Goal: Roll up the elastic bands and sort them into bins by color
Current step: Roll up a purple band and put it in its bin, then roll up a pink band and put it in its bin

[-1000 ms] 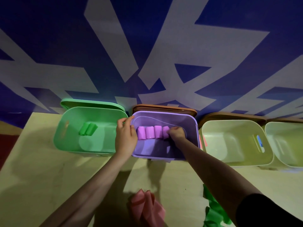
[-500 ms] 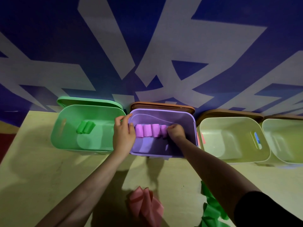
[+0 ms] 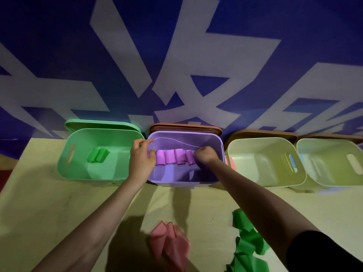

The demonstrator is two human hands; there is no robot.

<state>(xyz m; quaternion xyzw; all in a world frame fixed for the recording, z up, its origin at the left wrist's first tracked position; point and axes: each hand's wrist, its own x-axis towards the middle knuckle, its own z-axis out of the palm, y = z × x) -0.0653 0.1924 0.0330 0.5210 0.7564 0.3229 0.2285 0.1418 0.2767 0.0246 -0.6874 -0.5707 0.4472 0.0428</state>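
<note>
Nearest, at 6 o'clock on the tabletop point(image 3: 49, 203), lie unrolled pink bands point(image 3: 170, 244) and, at 5 o'clock, green bands point(image 3: 247, 244). At 12 o'clock, four purple rolls point(image 3: 174, 157) sit in a row inside the purple bin point(image 3: 176, 179). The left hand point(image 3: 141, 160) rests on the bin's left rim, fingers curled over it. The right hand point(image 3: 204, 157) has a closed grip against the rightmost roll. Risk: withdrawing abruptly may let that roll spring open or knock the row askew.
</note>
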